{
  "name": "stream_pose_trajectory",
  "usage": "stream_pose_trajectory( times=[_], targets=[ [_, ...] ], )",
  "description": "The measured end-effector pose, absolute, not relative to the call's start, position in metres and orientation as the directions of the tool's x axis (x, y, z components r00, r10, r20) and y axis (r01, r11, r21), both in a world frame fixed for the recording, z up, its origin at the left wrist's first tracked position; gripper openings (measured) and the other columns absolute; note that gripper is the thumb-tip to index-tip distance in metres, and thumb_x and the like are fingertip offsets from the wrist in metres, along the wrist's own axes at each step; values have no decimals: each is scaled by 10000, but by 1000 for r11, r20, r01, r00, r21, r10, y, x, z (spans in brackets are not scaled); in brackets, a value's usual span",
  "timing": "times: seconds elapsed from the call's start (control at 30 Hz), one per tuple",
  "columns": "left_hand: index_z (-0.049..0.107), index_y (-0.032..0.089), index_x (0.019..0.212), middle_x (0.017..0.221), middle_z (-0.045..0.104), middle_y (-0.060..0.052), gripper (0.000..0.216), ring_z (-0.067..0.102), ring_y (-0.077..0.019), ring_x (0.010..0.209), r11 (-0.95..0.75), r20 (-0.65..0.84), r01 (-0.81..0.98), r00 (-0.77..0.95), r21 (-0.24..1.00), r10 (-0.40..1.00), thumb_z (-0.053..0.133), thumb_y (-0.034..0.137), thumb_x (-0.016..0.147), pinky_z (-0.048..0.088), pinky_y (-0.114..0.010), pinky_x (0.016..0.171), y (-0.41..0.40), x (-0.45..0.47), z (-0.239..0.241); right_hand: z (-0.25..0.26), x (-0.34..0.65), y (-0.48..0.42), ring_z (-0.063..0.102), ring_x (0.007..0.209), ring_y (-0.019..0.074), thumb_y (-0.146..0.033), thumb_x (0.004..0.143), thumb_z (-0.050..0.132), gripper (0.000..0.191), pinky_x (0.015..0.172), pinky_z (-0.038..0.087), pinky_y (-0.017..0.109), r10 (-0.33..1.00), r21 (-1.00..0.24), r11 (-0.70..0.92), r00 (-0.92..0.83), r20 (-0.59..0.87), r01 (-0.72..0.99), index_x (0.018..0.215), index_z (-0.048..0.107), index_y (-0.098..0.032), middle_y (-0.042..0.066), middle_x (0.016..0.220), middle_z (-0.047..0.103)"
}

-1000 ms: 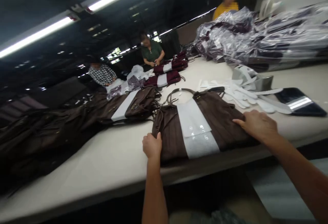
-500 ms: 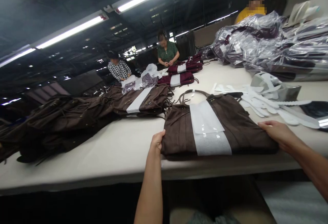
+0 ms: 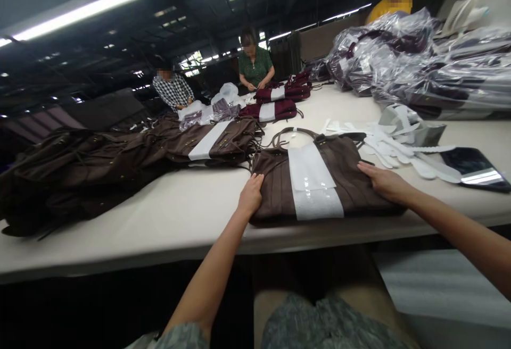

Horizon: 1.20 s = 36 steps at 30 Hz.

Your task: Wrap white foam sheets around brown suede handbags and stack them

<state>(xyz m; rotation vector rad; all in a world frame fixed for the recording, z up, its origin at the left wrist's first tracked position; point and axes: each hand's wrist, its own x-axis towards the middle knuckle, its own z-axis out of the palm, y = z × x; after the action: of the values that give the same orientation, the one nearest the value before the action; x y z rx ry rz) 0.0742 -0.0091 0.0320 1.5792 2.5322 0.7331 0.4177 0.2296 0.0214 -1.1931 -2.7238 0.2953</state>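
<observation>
A brown handbag (image 3: 271, 187) lies flat near the table's front edge, its looped handle toward the far side. A white paper band (image 3: 315, 184) wraps its middle. My left hand (image 3: 250, 194) rests on the bag's left edge, fingers stretched along its surface. On the right part of the bag lies my right hand (image 3: 385, 181), fingers extended and pointing left. Both hands touch the bag, which stays on the table. White strips with scalloped edges (image 3: 379, 147) lie loose just beyond my right hand.
Brown bags (image 3: 120, 163) are heaped along the left, and maroon bags (image 3: 271, 109) lie farther back. Plastic-wrapped bags (image 3: 431, 72) pile up at the back right. A black phone-like device (image 3: 475, 168) sits at the right. Three people stand beyond the table (image 3: 179, 210).
My right hand has moved from the bag's right edge inward onto its top. My left hand has shifted up slightly onto the left edge. The view has tilted down a little.
</observation>
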Motion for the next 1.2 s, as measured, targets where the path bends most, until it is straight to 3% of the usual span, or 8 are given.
stream_pose_trajectory(
  times=[0.17, 0.3, 0.4, 0.57, 0.77, 0.93, 1.1, 1.2],
  targets=[
    [484, 89, 1367, 1470, 446, -109, 513, 314, -207, 1418, 393, 111, 856, -450, 335, 886, 342, 125, 875, 254, -386, 1186, -2, 69, 30, 45, 418, 236, 484, 1298, 282, -287, 954, 322, 503, 1117, 348, 395, 730, -373, 623, -682, -39, 688, 1345, 534, -51, 155, 1412, 504],
    [425, 46, 1385, 1385, 506, -225, 516, 463, -280, 1322, 469, 48, 831, -504, 299, 862, 319, 295, 945, 388, -419, 1075, 15, 62, 38, 77, 396, 246, 639, 1062, 344, -480, 974, 250, 607, 972, 467, 454, 729, -303, 572, -642, -238, 762, 1039, 695, -72, 225, 1112, 675],
    [421, 11, 1370, 1402, 450, -286, 592, 418, -344, 1343, 508, 17, 813, -534, 286, 845, 394, 401, 925, 360, -483, 1079, 30, 63, 35, 68, 373, 252, 609, 1114, 363, -510, 957, 246, 665, 980, 459, 458, 793, -223, 532, -573, -209, 817, 1108, 639, 4, 289, 1183, 619],
    [325, 32, 1444, 1543, 239, -218, 627, 188, -296, 1455, 509, 86, 797, -561, 325, 823, 328, 429, 960, 184, -488, 1177, 27, 70, 14, 0, 365, 252, 262, 1426, 337, -530, 918, 297, 783, 1141, 292, 462, 831, -238, 549, -554, 49, 801, 1402, 360, 82, 278, 1506, 301],
    [497, 92, 1331, 1374, 531, -170, 448, 477, -210, 1298, 589, 243, 698, -705, 408, 667, 387, 323, 962, 376, -319, 1081, 25, 59, 21, -10, 381, 263, 514, 1243, 369, -499, 933, 198, 660, 1040, 423, 471, 868, -459, 489, -467, 170, 742, 1283, 565, -76, 232, 1304, 569],
    [615, 144, 1147, 1175, 612, -135, 342, 544, -229, 1151, 615, 327, 661, -749, 430, 576, 570, 358, 884, 402, -327, 1029, 51, 51, 44, 16, 373, 262, 594, 1026, 405, -524, 907, 305, 604, 841, 478, 482, 917, -394, 385, -300, 262, 835, 1151, 653, -94, 237, 1075, 652],
    [657, 106, 948, 1054, 644, -218, 305, 572, -363, 1102, 642, 246, 560, -821, 524, 515, 617, 383, 827, 436, -481, 955, 87, 43, 60, 35, 357, 268, 620, 955, 315, -521, 891, 436, 477, 744, 445, 354, 989, -546, 140, -142, 39, 826, 941, 716, -138, 168, 969, 693],
    [645, 123, 744, 862, 681, -197, 183, 636, -368, 974, 653, 154, 447, -876, 611, 456, 589, 278, 824, 478, -483, 867, 101, 29, 56, 37, 349, 285, 635, 851, 227, -452, 905, 477, 381, 670, 413, 270, 997, -579, 76, -53, 57, 812, 855, 696, -143, 112, 880, 705]
  ],
)
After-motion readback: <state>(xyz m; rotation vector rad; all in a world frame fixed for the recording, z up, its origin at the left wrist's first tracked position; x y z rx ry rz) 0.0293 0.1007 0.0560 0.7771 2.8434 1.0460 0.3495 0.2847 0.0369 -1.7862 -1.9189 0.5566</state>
